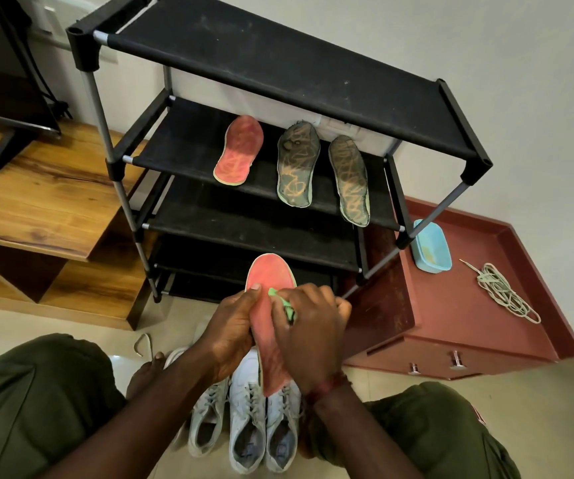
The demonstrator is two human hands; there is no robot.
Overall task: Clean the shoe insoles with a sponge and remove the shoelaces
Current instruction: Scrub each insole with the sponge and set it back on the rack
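**Sponge on the red insole**

My left hand grips the red insole by its left edge, thumb laid over the top face and fingers curled behind. The insole is held above the floor with its toe end pointing up toward the rack. My right hand is curled round a green sponge and presses it against the middle of the insole; only a sliver of sponge shows past my fingers. The heel end hangs just above the white shoes, which stand side by side on the floor between my knees, laced.

On the rack's second shelf lie three more: another red insole toward the left end, a dark insole at the middle, and a second dark insole near the right end, its heel past the front edge.

Right of the rack, on the cabinet top, a blue tub sits at the left edge beside the rack's leg. The loose laces lie coiled near the right edge.
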